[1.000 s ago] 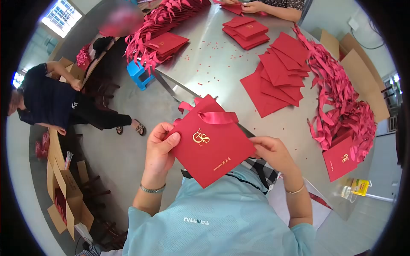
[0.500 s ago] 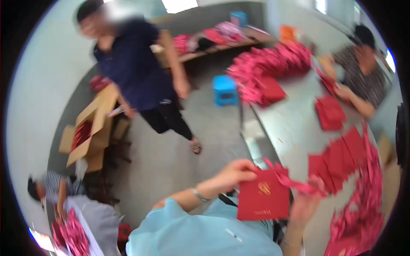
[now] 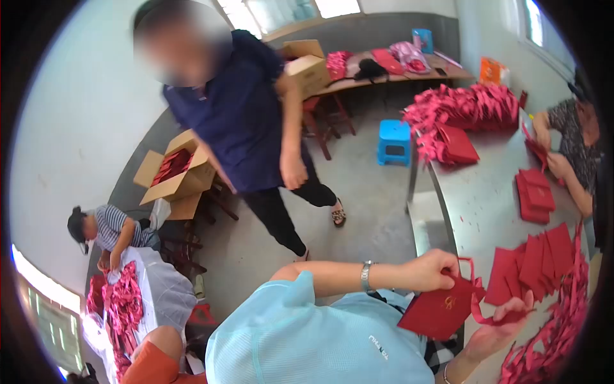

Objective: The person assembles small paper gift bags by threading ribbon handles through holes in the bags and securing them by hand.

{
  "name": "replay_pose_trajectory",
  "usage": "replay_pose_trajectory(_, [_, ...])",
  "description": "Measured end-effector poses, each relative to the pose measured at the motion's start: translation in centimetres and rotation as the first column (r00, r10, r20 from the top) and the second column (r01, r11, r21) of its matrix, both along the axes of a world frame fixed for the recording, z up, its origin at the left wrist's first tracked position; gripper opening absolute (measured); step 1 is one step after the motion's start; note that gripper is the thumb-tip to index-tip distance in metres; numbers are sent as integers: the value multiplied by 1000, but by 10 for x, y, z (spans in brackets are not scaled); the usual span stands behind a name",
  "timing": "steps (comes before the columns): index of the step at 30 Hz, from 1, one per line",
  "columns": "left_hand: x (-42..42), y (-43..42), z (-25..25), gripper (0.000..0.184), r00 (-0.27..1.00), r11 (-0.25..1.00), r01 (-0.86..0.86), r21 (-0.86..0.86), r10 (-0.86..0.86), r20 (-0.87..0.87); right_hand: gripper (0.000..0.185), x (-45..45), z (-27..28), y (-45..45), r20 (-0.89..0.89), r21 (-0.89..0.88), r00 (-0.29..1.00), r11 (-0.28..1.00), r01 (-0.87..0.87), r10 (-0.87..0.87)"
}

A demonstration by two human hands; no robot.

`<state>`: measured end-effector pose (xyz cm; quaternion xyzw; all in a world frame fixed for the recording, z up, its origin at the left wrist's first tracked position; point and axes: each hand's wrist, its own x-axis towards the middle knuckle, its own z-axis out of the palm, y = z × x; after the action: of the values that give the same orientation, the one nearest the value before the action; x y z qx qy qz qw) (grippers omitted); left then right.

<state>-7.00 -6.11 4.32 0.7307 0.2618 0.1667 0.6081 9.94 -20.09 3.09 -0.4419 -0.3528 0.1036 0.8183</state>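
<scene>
My left hand (image 3: 436, 269), with a metal watch at its wrist, pinches the upper edge of a small red paper bag (image 3: 435, 310). The bag carries a gold emblem and hangs tilted in front of my light-blue shirt. A red ribbon (image 3: 481, 315) runs from the bag's top edge to my right hand (image 3: 505, 323), whose fingers are curled around it. Just beyond my hands, several flat red bags (image 3: 529, 265) lie overlapping on the metal table (image 3: 470, 192). Beside them is a long heap of red ribbons (image 3: 553, 336).
A person in dark blue (image 3: 240, 121) stands on the floor ahead. A blue stool (image 3: 393, 142) is by the table, near a large ribbon pile (image 3: 464, 105). Across the table, another person (image 3: 566, 141) handles red material. An open carton (image 3: 179, 169) and a striped-shirted worker (image 3: 121, 230) are left.
My view has swung left, so the room appears shifted right. The bag between my hands has tilted. The person in dark blue looks larger and nearer.
</scene>
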Motion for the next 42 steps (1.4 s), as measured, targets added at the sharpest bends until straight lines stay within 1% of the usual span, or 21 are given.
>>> replay_pose_trajectory(1, [11,1,-9,16,999,997,4,78,-7,42,46,-12,15,-2,-99,26,994,999,-43,45])
replay_pose_trajectory(2, [25,3,-17,15,996,988,18,154,-31,86,40,-7,16,-7,-232,-64,972,997,-43,27])
replay_pose_trajectory(3, [37,2,-15,16,993,993,38,113,-50,103,36,-2,15,-15,-362,-152,932,987,-46,-13])
replay_pose_trajectory(4, [48,2,-14,16,990,993,68,102,-79,116,24,-1,10,-24,-308,-202,950,979,-19,-45])
replay_pose_trajectory(6, [70,1,-15,16,982,989,146,21,-147,118,16,-7,8,-27,-48,-365,958,898,246,-282])
replay_pose_trajectory(7, [82,2,-23,15,976,982,164,88,-175,130,13,0,10,-42,18,-394,987,906,151,-157])
replay_pose_trajectory(9, [104,5,-34,14,966,968,236,83,-243,84,11,-1,7,-44,-1,-400,987,905,147,-160])
replay_pose_trajectory(10, [113,7,-39,14,961,963,266,-30,-263,88,10,-1,6,-44,27,-453,981,872,185,-195])
replay_pose_trajectory(11, [120,8,-36,13,955,953,296,-60,-298,-16,8,0,3,-47,66,-487,977,847,210,-205])
replay_pose_trajectory(13, [129,10,-46,17,951,951,296,-84,-302,-66,6,4,-6,-35,186,-564,955,770,297,-232])
replay_pose_trajectory(14, [130,10,-33,16,928,945,293,-145,-317,-195,8,6,-19,-33,241,-594,947,740,316,-211])
replay_pose_trajectory(15, [133,14,-40,15,910,927,368,-67,-374,-178,9,7,-24,-28,207,-614,955,731,297,-214])
replay_pose_trajectory(16, [132,17,-43,14,893,904,427,14,-419,-165,9,8,-35,-24,262,-598,941,729,333,-214])
replay_pose_trajectory(18, [128,23,-43,14,868,881,473,8,-464,-176,9,7,-54,-17,353,-567,907,719,402,-229])
replay_pose_trajectory(21, [124,31,-40,15,823,847,528,62,-491,-286,9,6,-60,-14,439,-529,866,711,463,-238])
replay_pose_trajectory(22, [125,33,-42,15,818,845,533,46,-500,-286,9,7,-61,-13,436,-542,869,701,463,-236])
replay_pose_trajectory(24, [127,37,-45,14,784,832,534,-151,-554,-279,8,8,-63,-11,578,-521,798,674,523,-172])
replay_pose_trajectory(27, [123,34,-48,13,809,844,511,-162,-536,-241,8,5,-63,-8,649,-511,747,646,567,-142])
replay_pose_trajectory(37, [116,31,-55,15,851,852,449,-270,-500,-161,7,2,-61,-3,540,-570,814,619,540,-214])
replay_pose_trajectory(40, [113,28,-56,17,865,865,438,-245,-480,-147,9,2,-64,-1,536,-586,818,604,540,-211])
replay_pose_trajectory(42, [112,27,-59,19,869,879,462,-116,-475,-140,9,1,-65,2,658,-545,729,549,633,-187])
